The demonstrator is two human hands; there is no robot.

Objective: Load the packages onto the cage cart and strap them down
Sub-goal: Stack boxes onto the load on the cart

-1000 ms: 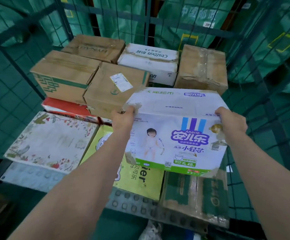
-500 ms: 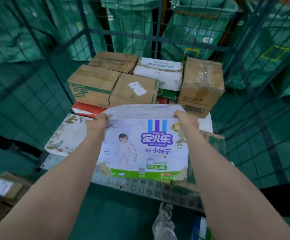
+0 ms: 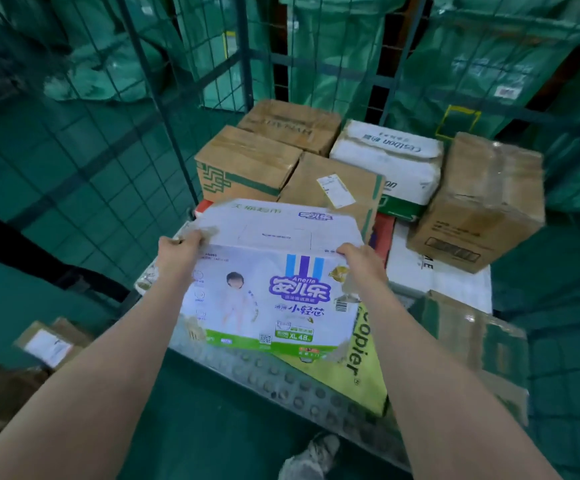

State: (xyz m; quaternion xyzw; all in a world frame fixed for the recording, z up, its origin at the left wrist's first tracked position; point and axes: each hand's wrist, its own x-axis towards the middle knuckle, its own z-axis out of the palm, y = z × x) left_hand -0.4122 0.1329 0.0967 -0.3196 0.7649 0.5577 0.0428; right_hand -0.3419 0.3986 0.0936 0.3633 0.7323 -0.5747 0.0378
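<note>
Currently: white-and-purple cardboard diaper carton (image 3: pixel 268 271), top corners clasped in curled fingers (image 3: pixel 193 236) of left hand (image 3: pixel 177 249) and right hand (image 3: pixel 359 259), kept level, presumably for stacking on yellow-green paper box (image 3: pixel 363 344) below the fingers, in green-wire cage cart (image 3: pixel 281 379).

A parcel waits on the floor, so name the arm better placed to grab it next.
Left, probably. The left grip holds the left corner of the diaper box, and the floor parcel lies below that arm; the right grip is across the box.

A parcel depot: wire cage cart (image 3: pixel 164 109), taped cartons (image 3: pixel 247 161), green mail sacks (image 3: pixel 472 64).
</note>
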